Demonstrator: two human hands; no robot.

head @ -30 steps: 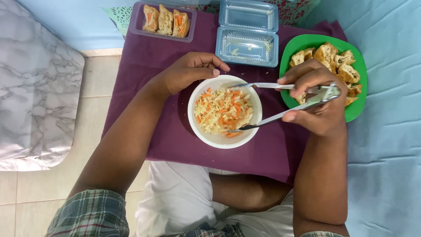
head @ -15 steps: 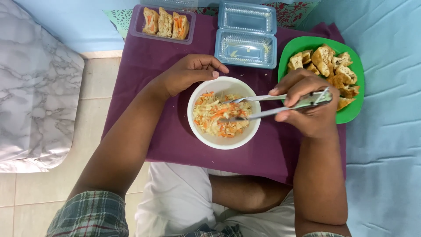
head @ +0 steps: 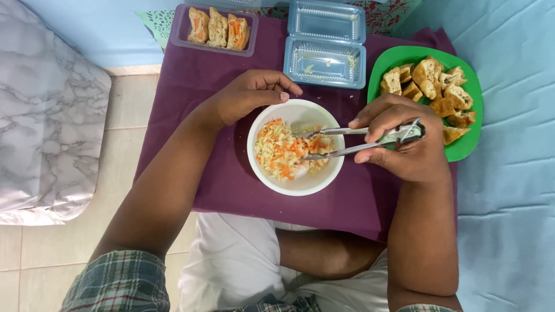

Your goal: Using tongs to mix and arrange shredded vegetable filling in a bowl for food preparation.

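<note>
A white bowl (head: 300,182) of shredded cabbage and carrot stands on a purple cloth (head: 191,104). My left hand (head: 248,92) rests curled against the bowl's upper left rim. My right hand (head: 402,144) grips metal tongs (head: 347,141) from the right, and their tips reach into the shredded filling (head: 286,153) in the bowl. A green plate (head: 468,144) of halved fried tofu pieces sits just behind my right hand.
An open clear plastic box (head: 326,60) lies beyond the bowl. A clear tray (head: 182,29) with three stuffed tofu pieces is at the far left of the cloth. A marbled cushion (head: 46,115) lies at left, over tiled floor. Blue fabric (head: 514,202) covers the right.
The tongs have dropped from above the bowl's right rim into the filling, and my right hand has shifted slightly left with them. My left hand has stayed at the rim.
</note>
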